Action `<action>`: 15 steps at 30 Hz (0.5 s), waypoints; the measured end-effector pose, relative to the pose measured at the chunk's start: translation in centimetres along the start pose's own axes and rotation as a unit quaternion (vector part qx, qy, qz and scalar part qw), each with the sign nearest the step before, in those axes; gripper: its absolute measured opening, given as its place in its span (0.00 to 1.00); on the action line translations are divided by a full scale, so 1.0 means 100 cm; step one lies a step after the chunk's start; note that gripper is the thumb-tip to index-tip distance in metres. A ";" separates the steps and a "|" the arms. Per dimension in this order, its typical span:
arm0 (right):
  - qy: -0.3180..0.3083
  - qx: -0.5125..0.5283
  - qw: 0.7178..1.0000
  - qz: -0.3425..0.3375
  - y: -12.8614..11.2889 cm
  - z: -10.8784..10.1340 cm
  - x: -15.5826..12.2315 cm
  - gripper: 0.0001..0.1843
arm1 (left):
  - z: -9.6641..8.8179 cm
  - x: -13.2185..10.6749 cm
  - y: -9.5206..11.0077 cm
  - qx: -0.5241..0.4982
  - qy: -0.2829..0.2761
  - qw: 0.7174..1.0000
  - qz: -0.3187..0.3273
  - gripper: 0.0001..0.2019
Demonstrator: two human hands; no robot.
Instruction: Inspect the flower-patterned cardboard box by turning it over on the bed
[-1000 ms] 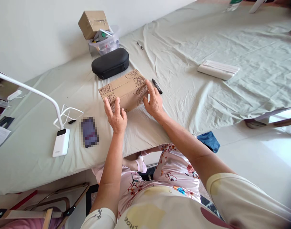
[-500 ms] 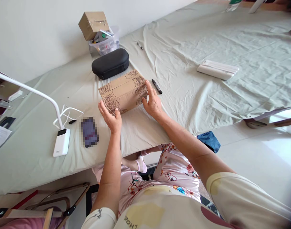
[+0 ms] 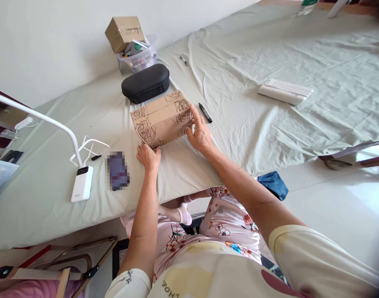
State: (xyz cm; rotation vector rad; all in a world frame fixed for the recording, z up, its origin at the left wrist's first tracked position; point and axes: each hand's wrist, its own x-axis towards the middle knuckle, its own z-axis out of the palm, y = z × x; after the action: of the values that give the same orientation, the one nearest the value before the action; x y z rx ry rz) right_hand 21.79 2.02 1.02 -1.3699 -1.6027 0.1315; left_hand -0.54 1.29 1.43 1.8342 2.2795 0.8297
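A small cardboard box [image 3: 163, 116] with dark scribbled loops near its corners lies on the cloth-covered surface in front of me. My right hand [image 3: 200, 131] grips its right end, fingers along the side and thumb at the near face. At the near left corner, my left hand [image 3: 149, 156] holds the lower edge; its fingertips are partly hidden by the box. A black marker [image 3: 205, 112] rests just right of the box. Directly behind the box is a black hard case [image 3: 145, 83].
A clear plastic basket [image 3: 140, 61] of odds and ends, topped by another carton [image 3: 123, 32], stands by the wall. On the left are a white lamp base [image 3: 82, 184] and a blurred-out phone [image 3: 118, 170]. A white packet [image 3: 285, 92] and a pen [image 3: 183, 60] lie farther off.
My left hand has slid from the box's left side down toward its near left corner, and its fingers have drawn in. My right hand stays at the right end.
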 end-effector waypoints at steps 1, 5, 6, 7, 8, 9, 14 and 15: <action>0.001 0.002 1.000 -0.002 0.000 0.000 0.000 0.47 | -0.001 0.000 0.001 0.018 -0.004 1.000 -0.002 0.28; 0.016 0.024 1.000 -0.005 0.005 0.005 0.000 0.48 | -0.002 0.000 0.000 0.044 -0.017 0.999 -0.002 0.20; 0.021 0.035 0.999 -0.001 0.007 0.007 0.001 0.48 | -0.002 0.001 -0.001 0.044 -0.019 0.999 0.000 0.19; 0.024 0.047 0.999 0.007 0.010 0.010 0.001 0.49 | -0.002 0.001 -0.001 0.044 -0.020 0.999 0.002 0.19; 0.025 0.059 0.998 0.016 0.014 0.013 0.002 0.49 | -0.002 0.002 -0.002 0.044 -0.021 0.999 0.003 0.19; 0.023 0.067 0.997 0.026 0.018 0.015 0.002 0.49 | -0.001 0.002 -0.003 0.043 -0.022 0.999 0.004 0.19; -0.024 0.028 0.997 0.067 0.033 0.024 0.002 0.43 | 0.001 0.004 -0.006 0.034 -0.021 0.999 0.008 0.17; -0.034 0.020 0.996 0.075 0.034 0.024 0.002 0.42 | 0.001 0.004 -0.007 0.031 -0.021 0.999 0.007 0.16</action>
State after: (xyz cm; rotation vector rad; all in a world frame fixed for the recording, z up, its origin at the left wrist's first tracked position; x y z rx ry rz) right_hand 22.45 4.56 -2.26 -1.4680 -1.5445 0.3020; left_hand -1.20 1.63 1.13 1.8768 2.2942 0.7244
